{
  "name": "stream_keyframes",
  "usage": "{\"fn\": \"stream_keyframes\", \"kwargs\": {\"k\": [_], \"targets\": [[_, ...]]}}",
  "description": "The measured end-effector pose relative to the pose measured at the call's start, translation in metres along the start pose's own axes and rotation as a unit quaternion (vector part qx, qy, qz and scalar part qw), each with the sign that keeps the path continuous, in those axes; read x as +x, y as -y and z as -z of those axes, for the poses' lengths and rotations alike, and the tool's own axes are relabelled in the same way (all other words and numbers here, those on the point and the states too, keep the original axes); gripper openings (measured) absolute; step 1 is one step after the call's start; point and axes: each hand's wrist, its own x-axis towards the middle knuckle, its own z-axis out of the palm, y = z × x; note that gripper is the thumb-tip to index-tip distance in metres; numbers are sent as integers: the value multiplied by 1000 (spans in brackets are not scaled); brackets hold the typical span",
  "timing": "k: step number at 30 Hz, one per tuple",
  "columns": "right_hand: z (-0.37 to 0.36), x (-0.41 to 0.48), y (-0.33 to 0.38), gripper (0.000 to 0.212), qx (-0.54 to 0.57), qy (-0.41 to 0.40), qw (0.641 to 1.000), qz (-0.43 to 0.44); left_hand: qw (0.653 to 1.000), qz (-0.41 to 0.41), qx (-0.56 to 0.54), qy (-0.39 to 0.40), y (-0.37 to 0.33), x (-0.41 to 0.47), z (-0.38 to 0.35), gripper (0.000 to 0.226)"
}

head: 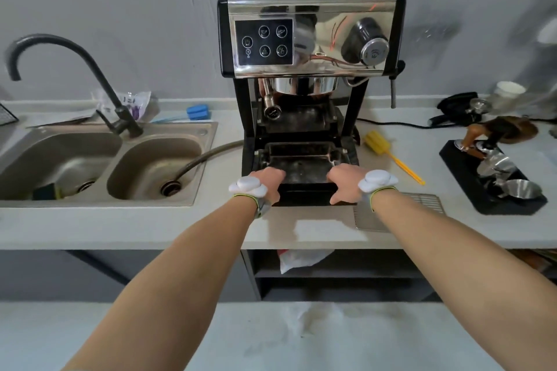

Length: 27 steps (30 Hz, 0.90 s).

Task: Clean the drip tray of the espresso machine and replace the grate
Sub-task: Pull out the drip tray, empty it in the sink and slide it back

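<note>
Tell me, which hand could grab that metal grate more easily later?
The right hand, probably. The grate lies on the counter beside the right wrist, while the left hand grips the drip tray on the far side.

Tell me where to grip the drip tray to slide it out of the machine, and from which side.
Grip the drip tray at its two front corners, coming from the front. Its back sits under the espresso machine, so only the front edge is free. The left hand and right hand already hold there. The grate is off, on the counter.
</note>
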Motion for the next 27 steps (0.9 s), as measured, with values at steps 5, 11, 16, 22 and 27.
{"fn": "stream_keyframes", "kwargs": {"k": [5,11,16,22,27], "targets": [[21,-18,11,53,21,-8,1000,21,1000,23,9,-7,-5,-32,29,38],[49,-15,45,61,0,-6,998,64,999,51,9,-7,16,-71,61,38],[72,9,106,52,-43,-19,990,134,990,133,-21,-30,64,-110,72,42],[87,43,166,36,-69,-31,978,196,973,200,-87,-71,117,-142,56,29],[89,83,218,37,-103,-65,957,262,946,255,-158,-121,170,-152,33,20]]}}
